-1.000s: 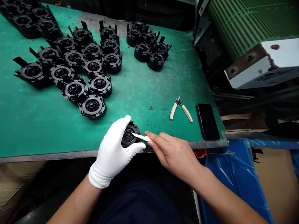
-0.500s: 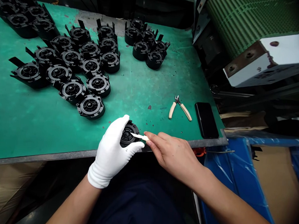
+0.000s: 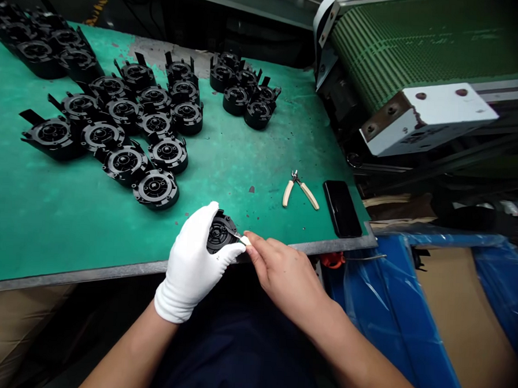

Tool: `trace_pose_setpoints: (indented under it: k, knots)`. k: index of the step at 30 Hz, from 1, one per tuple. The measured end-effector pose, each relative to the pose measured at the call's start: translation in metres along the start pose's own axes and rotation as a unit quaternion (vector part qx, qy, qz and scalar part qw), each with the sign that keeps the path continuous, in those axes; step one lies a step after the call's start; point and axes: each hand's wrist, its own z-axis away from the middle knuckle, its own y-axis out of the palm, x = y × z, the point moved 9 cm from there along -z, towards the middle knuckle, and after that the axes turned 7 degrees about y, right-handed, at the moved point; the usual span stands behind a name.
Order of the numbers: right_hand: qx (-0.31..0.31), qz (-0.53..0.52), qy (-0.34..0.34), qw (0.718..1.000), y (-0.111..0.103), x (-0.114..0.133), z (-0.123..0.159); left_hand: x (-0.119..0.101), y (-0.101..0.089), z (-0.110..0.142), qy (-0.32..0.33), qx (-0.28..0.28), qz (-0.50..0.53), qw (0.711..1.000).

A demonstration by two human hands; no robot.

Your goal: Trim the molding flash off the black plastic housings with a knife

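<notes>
My left hand point(image 3: 192, 263), in a white glove, is wrapped round a round black plastic housing point(image 3: 218, 233) at the front edge of the bench. The housing's ribbed face is turned up toward me. My bare right hand point(image 3: 279, 264) pinches a small knife point(image 3: 244, 239) with a pale handle. Its thin blade reaches to the right side of the housing's rim. Most of the handle is hidden in my fingers. Behind my left hand stand several similar black housings point(image 3: 155, 187) in a loose group.
Cream-handled nippers point(image 3: 300, 190) and a black phone point(image 3: 343, 209) lie on the green bench top point(image 3: 225, 169), right of my hands. More housings point(image 3: 258, 113) stand farther back. A green conveyor belt point(image 3: 388, 50) is at upper right. A blue-lined box point(image 3: 393, 282) sits below the bench's right end.
The knife blade has moved from over the middle of the housing's face to its right rim. My left hand keeps its hold. The whole view has shifted slightly.
</notes>
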Motion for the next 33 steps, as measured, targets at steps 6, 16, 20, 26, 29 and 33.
trace_pose_setpoints:
  k: [6, 16, 20, 26, 29, 33]
  knots:
    - [-0.025, -0.152, -0.017, 0.988, -0.01, -0.015, 0.0, 0.0, -0.004, -0.006, 0.016, -0.008, -0.009, 1.0]
    - [0.07, -0.127, -0.16, 0.976, -0.015, -0.018, -0.032, 0.011, -0.014, -0.023, -0.021, 0.135, 0.085, 0.987]
    - [0.083, -0.091, -0.182, 0.976, -0.005, -0.008, -0.04, 0.009, -0.005, -0.004, -0.076, 0.063, 0.048, 0.994]
    - [0.052, -0.019, -0.14, 0.989, -0.004, -0.007, -0.044, 0.003, 0.004, -0.003, -0.056, 0.033, 0.002, 0.998]
    - [0.046, -0.002, -0.122, 0.991, -0.007, -0.009, -0.043, 0.002, 0.003, -0.003, -0.047, 0.023, -0.008, 0.999]
    - [0.07, -0.015, -0.148, 0.986, -0.013, -0.005, -0.036, 0.001, 0.003, -0.001, -0.039, 0.014, -0.021, 0.999]
